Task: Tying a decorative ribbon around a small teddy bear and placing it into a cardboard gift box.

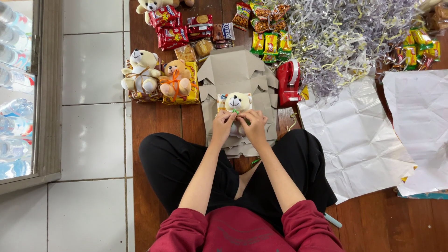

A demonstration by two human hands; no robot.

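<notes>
Fingers (pixel 232 119) of both hands, left hand (pixel 223 125) and right hand (pixel 254 127), pinching green ribbon (pixel 235 112) at cream bear (pixel 237 101), over flat cardboard box (pixel 235 70); tape dispenser (pixel 289 81) just right

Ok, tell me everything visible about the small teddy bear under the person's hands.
The small teddy bear is cream plush with a round head and dark facial features. It lies face up on the unfolded grey cardboard box. The left hand and right hand cover its body, fingers meeting at a green ribbon at its neck.
</notes>
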